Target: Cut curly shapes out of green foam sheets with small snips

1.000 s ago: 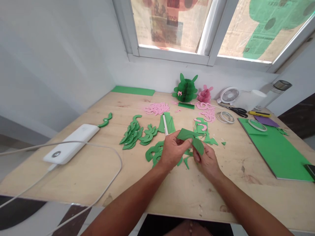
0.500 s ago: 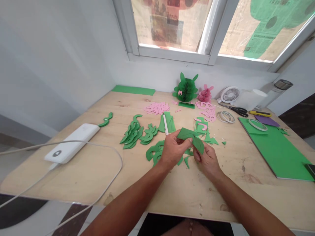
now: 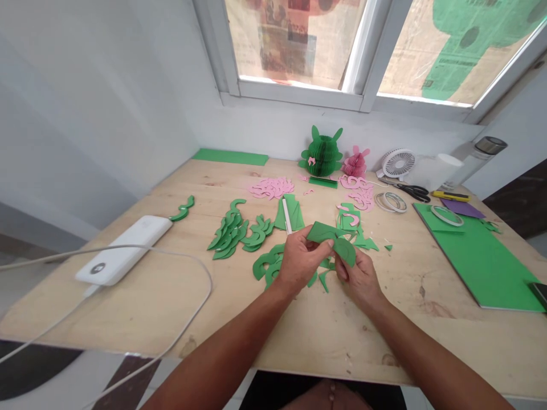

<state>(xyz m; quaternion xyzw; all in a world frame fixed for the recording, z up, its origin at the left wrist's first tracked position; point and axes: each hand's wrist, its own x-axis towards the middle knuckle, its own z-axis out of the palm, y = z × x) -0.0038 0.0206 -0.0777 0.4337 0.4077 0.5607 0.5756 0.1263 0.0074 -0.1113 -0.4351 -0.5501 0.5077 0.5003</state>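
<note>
A folded-looking piece of green paper [image 3: 323, 232], marked with a curved line, is held above the table between my two hands. My left hand [image 3: 301, 255] pinches its left and lower part, thumb on top. At its right end, my right hand [image 3: 356, 273] has its fingers curled under a rounded flap [image 3: 344, 250]; whether they also hold a tool is hidden. A narrow gap shows between the flap and the upper part. Below and to the left lie curved green paper cutouts [image 3: 261, 266], partly covered by my left hand. Green scraps [image 3: 325, 281] lie beneath the paper.
Piles of green cutouts [image 3: 228, 233] and pink cutouts [image 3: 272, 188] lie beyond my hands. A white pen [image 3: 286, 215] rests on green paper. Black scissors [image 3: 413, 191], tape rolls [image 3: 391, 203] and a green sheet [image 3: 482, 265] are right; a white power bank [image 3: 126, 249] with a cable is left.
The flap at the paper's right end has shifted slightly, and a gap now shows between it and the upper part. Both hands stay almost in place.
</note>
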